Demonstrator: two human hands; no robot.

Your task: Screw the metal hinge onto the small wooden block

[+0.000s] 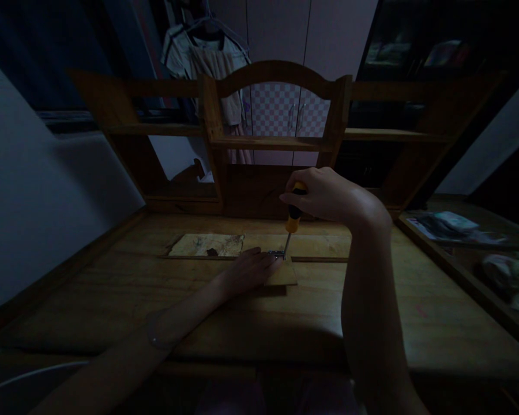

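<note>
A yellow-and-black screwdriver (293, 222) stands slightly tilted, tip at a small metal piece (275, 253). It looks light and stiff, best held by its thick handle, which the right hand (324, 193) grasps. The left hand (251, 270) lies over the small board (285, 275); its grip is unclear. Beneath spreads the wooden desk (320, 323).

You had a screwdriver (293, 222) with a yellow-and-black handle, a silvery metal fitting (277, 253) and a yellowish-brown worktop (320, 300) streaked with wood grain. You faced pink cabinet doors (274, 112) patterned in pink-and-white checks.
</note>
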